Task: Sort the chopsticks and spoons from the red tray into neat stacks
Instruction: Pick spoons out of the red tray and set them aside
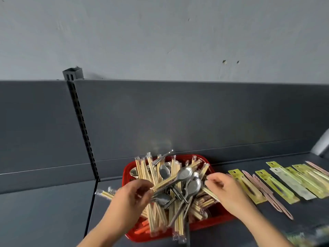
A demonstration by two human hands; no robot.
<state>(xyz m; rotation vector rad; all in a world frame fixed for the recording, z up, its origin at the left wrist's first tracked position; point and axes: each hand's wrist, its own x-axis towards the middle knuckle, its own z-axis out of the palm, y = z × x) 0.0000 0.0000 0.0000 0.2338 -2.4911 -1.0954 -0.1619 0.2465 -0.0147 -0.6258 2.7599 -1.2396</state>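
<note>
Now both hands are in the heaped red plastic tray on the dark grey shelf.
Glossy cellophane-wrapped bamboo chopsticks and dull, oval-bowled steel spoons lie tangled inside it. The left hand, palm down, pinches a slanting chopstick pair. The right hand curls its fingers round a second pair at the tray's right edge.

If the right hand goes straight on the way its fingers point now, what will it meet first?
Most likely the bowl of the nearest spoon in the red tray; the right hand points toward it. Depth is unclear, so it may pass above.
</note>
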